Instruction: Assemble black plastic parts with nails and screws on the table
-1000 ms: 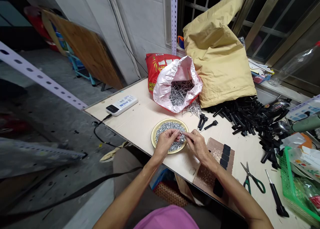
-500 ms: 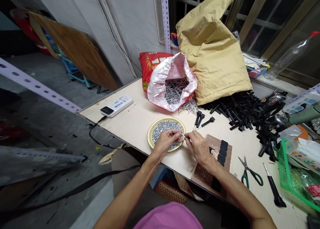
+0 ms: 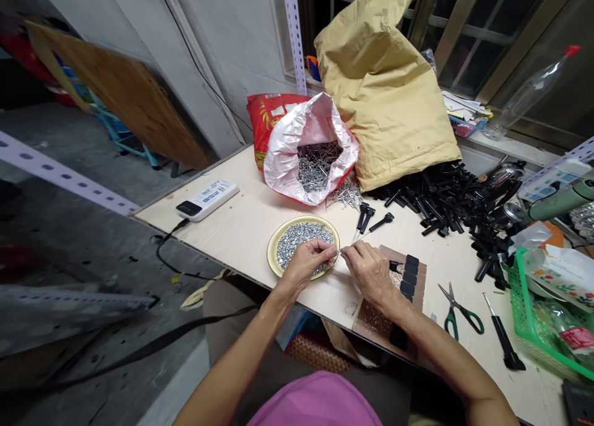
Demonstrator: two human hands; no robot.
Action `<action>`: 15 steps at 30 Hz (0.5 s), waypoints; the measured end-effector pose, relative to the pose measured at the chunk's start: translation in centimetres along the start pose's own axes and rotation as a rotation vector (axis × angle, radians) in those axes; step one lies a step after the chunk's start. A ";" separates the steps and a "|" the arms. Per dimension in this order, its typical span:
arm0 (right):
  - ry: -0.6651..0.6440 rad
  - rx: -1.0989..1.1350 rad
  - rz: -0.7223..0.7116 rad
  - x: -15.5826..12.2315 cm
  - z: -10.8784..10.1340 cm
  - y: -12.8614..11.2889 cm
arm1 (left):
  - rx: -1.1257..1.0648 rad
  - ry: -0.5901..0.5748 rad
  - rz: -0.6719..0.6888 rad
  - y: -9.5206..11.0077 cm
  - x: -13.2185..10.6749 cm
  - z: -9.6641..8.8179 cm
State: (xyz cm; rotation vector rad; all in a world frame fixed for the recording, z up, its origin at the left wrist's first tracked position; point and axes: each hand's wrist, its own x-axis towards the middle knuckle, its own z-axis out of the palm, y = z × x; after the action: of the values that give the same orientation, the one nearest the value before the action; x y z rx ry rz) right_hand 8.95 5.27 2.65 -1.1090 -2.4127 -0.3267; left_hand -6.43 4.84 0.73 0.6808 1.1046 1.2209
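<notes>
My left hand [image 3: 307,262] is closed in a pinch over the right rim of a yellowish dish [image 3: 273,262]. Many small shiny metal pieces [image 3: 301,237] fill the dish. Facing it, my right hand [image 3: 366,268] pinches with thumb and forefinger. A thin metal pin [image 3: 340,251] shows between the two sets of fingertips; its ends are hidden in the fingers. Beyond the right hand lie a few black handles [image 3: 366,217] with thin metal shafts. Black pads [image 3: 409,277] stand in a row on a brown board [image 3: 420,293] beside the right wrist.
A red bag [image 3: 273,172] of nails and a tan sack [image 3: 385,104] stand behind, near a heap of black parts [image 3: 431,197]. Scissors [image 3: 457,311], a black-handled tool [image 3: 505,342] and a green basket [image 3: 520,302] are at right. A white power bank [image 3: 208,200] lies left.
The view has shifted slightly, so the table things sit a little further left. Both hands keep their pinches, fingertips still close together over the dish's right side.
</notes>
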 end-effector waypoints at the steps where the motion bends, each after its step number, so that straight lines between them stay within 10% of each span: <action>1: -0.013 0.003 0.002 0.0 0.0 0.1 | 0.004 -0.007 -0.002 0.0 0.0 0.0; 15: -0.255 0.351 0.150 -0.3 -0.6 0.9 | 0.157 -0.072 0.054 0.3 -0.1 -0.1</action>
State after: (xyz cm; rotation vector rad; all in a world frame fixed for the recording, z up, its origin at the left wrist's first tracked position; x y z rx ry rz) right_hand 10.04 5.42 3.05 -1.2147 -2.4525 0.2947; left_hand -6.58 4.77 1.00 0.8732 1.1359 1.1543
